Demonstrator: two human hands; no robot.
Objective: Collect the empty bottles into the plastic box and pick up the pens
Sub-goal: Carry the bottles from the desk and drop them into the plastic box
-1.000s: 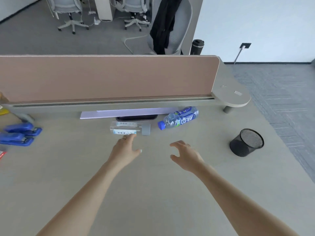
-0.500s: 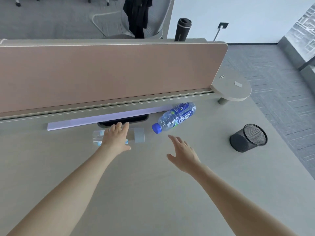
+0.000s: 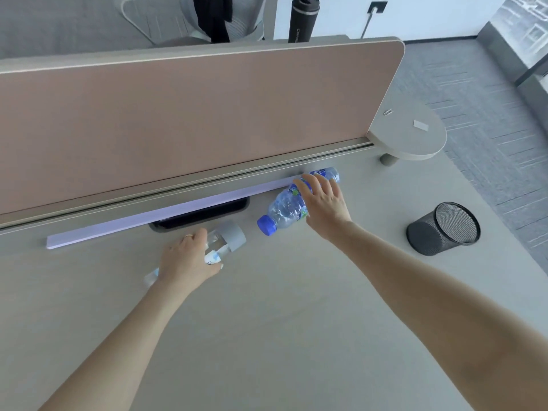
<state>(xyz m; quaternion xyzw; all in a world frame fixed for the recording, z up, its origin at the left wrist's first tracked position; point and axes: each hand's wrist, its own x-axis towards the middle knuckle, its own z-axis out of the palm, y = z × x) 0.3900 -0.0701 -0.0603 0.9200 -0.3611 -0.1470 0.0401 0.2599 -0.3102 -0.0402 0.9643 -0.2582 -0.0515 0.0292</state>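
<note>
The left hand (image 3: 189, 261) is closing its fingers around the clear bottle with the grey cap (image 3: 228, 241), which is lying on the desk (image 3: 267, 336). To the right, the right hand (image 3: 323, 203) is lying with spread fingers on the blue-capped bottle (image 3: 281, 210); its label is unreadable. A black mesh cup (image 3: 443, 229) is lying far right.

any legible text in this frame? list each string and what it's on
"COR...": pale vertical lettering on the black tumbler behind the partition; the rest is cut off.
Blue-capped bottle under the right hand: label print too blurred and covered.
Grey-capped bottle in the left hand: label blurred, unreadable.
</note>
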